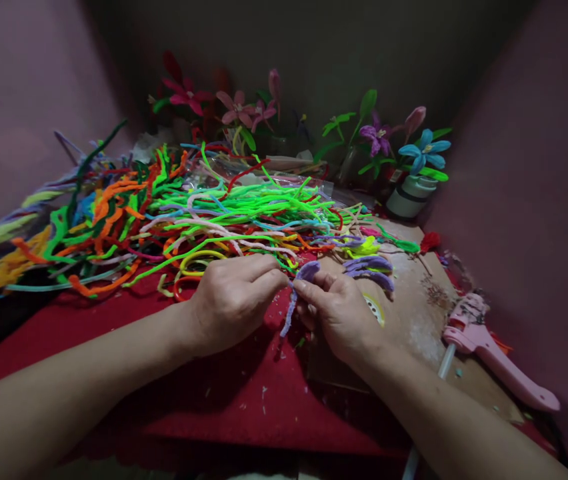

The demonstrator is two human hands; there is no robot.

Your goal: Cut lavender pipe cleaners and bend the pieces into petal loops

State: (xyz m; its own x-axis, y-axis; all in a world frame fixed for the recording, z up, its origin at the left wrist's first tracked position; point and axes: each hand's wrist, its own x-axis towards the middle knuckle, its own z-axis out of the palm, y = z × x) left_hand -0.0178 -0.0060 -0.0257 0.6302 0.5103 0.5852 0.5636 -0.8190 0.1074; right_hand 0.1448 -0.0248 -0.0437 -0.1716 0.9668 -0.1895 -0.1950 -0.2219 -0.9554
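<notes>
A purple pipe cleaner petal [309, 271] is pinched between the thumb and fingers of my right hand [340, 303]. One loose purple strand hangs down from it between my hands. My left hand [241, 297] is closed, its fingertips meeting the purple pipe cleaner at the petal's base; the exact grip is partly hidden. Just right of my right hand, several finished purple petals [370, 268] lie on a cardboard sheet [414, 307]. A yellow-rimmed round item [375, 309] shows beside my right hand, partly covered.
A large heap of coloured pipe cleaners [244, 207] spreads across the red cloth [204, 393] behind and left. A pink glue gun [494, 353] lies on the right. Along the back stand pipe cleaner flowers, one blue flower [425, 152] in a pale jar [411, 198]. Walls close both sides.
</notes>
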